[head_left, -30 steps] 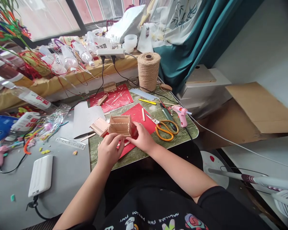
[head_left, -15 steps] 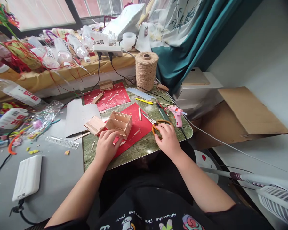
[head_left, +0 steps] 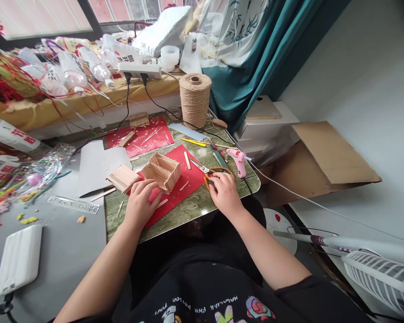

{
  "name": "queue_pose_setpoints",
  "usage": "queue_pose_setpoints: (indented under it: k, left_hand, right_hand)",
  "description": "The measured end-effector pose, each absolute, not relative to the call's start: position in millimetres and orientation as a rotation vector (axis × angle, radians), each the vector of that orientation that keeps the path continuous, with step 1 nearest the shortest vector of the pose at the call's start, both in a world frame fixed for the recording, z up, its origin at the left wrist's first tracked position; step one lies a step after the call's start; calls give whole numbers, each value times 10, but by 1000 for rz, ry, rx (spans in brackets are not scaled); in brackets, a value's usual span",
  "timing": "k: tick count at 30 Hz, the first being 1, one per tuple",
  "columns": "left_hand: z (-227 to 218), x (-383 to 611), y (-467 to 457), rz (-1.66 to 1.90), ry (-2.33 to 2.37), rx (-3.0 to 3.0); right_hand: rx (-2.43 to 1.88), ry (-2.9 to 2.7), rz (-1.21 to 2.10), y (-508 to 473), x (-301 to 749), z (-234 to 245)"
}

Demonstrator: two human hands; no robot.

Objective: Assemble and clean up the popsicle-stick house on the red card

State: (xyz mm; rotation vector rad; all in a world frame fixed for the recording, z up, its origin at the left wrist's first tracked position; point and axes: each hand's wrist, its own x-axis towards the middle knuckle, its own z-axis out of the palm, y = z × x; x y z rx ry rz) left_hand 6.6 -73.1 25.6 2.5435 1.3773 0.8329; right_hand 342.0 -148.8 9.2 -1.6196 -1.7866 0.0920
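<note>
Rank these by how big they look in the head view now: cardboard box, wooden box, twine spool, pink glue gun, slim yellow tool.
1. Cardboard box
2. Twine spool and wooden box: too close to rank, since the wooden box is nearer the camera
3. Pink glue gun
4. Slim yellow tool

Moved right hand [head_left: 225,197] off the right side of wooden box [head_left: 172,180] and over to scissors [head_left: 202,168], now partly covering their orange handles. Turned box askew on red sheet [head_left: 175,198]. Uncovered thin wood sliver [head_left: 184,185] there. Swung view rightward, bringing in more of white grille [head_left: 384,280].
</note>
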Motion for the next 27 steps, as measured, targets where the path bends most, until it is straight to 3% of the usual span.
queue_pose_setpoints:
  k: [13, 16, 21, 27]
  left_hand:
    - [234, 76, -665, 867, 1424, 2480]
    - [225, 71, -659, 870, 1421, 2488]
    - [219, 44, -658, 994, 1349, 2512]
    - [297, 20, -709, 1118, 1344, 2485]
  right_hand:
    - [-1495, -1839, 194, -1499, 3516, 263]
    - [-1698, -1811, 81, -1237, 3621, 432]
    - [-2383, -1883, 96, -793, 3681, 622]
    - [-2471, -1845, 104, -703, 3574, 605]
